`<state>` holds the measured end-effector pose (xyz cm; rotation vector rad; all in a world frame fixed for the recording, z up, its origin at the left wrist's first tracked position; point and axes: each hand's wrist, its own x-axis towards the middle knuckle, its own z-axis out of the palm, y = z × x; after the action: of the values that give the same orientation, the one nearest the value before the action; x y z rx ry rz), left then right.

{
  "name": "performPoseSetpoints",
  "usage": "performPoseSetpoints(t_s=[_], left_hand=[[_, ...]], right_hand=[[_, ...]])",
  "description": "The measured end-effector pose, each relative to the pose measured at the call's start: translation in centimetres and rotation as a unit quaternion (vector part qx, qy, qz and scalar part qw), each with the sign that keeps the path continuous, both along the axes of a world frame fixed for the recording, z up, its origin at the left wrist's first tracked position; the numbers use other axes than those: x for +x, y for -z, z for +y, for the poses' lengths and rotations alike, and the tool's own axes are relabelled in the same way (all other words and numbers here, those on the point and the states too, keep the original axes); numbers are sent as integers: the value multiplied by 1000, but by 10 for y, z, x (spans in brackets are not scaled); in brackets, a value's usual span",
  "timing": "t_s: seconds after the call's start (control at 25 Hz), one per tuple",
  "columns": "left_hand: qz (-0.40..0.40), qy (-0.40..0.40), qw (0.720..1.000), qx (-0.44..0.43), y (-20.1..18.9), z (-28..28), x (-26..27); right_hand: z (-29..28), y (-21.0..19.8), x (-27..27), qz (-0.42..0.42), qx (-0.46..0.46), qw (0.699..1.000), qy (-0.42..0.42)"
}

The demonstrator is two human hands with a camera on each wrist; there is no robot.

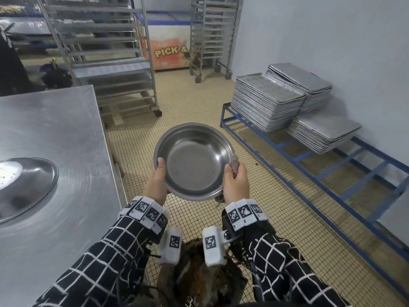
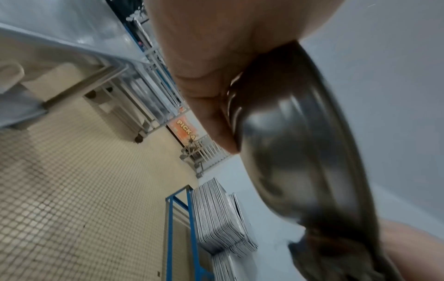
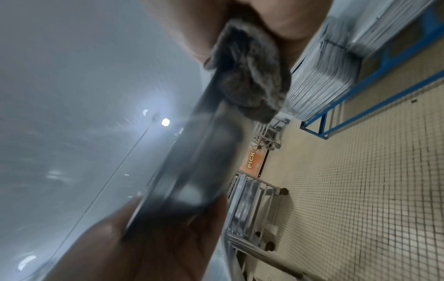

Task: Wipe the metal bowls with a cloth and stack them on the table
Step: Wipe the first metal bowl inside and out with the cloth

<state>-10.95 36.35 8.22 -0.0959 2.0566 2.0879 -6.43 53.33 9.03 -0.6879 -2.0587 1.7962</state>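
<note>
Both grips clamp the bowl (image 1: 193, 159): left hand (image 1: 157, 180) thumb over rim, right hand (image 1: 235, 182) pinching cloth (image 1: 234, 165) against it.

An upturned bowl (image 1: 26, 187) lies on the table (image 1: 55, 120), left of the held bowl (image 1: 193, 160).

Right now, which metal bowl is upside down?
The bowl on the table, at far left, rests dome-up. The held bowl faces rim-up between left hand and right hand.

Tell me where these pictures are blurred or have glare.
Head view: mostly sharp, bowl clear, table edge smeared, straight lines bowed. Left wrist view: left hand and bowl underside soft. Right wrist view: bowl rim motion-blurred, cloth fuzzy, ceiling lamp flares.
</note>
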Motion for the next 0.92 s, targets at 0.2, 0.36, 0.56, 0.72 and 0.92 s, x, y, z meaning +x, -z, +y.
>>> performPoseSetpoints(t_s=[0.2,0.36,0.56,0.72,0.92], left_hand=[[-29,113,993,12,6,1,-5],[-49,137,985,89,-9,-23,-14],[-55,140,989,14,-14,-26,-9],[0,48,999,-16,-6,-17,-12],[13,-38,997,-65,2,-16,-26]], right_hand=[[7,-1,2,-4,4,1000,25],[33,-15,1,-26,75,992,-96],[37,-16,-2,-47,123,976,-174],[23,1,3,-77,54,980,-172],[9,19,8,-5,205,961,-186]])
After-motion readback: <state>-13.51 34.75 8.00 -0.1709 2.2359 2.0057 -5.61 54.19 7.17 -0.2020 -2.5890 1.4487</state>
